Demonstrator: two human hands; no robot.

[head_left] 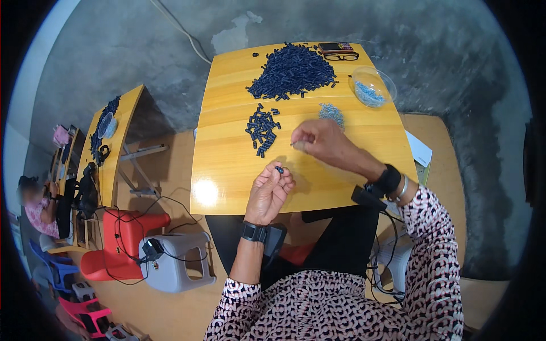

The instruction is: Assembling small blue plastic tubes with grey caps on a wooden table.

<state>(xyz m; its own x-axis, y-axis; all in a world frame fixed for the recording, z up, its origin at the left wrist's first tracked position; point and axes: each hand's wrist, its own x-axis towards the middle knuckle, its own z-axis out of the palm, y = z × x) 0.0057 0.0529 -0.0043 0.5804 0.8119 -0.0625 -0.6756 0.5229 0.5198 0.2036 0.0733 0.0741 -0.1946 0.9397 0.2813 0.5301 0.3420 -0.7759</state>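
Between the thumb and fingers of my left hand [268, 193] sits a small dark cylindrical plastic piece [279, 169], just over the table's near edge. Up and to the right, my right hand [324, 142] is closed with its thumb and fingertips together; whatever they pinch is too small to make out. A little heap of silvery metal screws or pins [331, 115] lies just beyond that hand. To the left is a loose scatter of the same dark pieces [262, 131], and behind it a large pile of them [293, 71].
On the yellow wooden table [222, 142], a clear round bowl [385, 85] holds bluish-silver bits at the far right. Near it lie eyeglasses [341, 57] and a phone [335, 47]. At left stand another table [126, 125], a red chair [122, 244], a grey stool [176, 261] and a seated person [45, 210].
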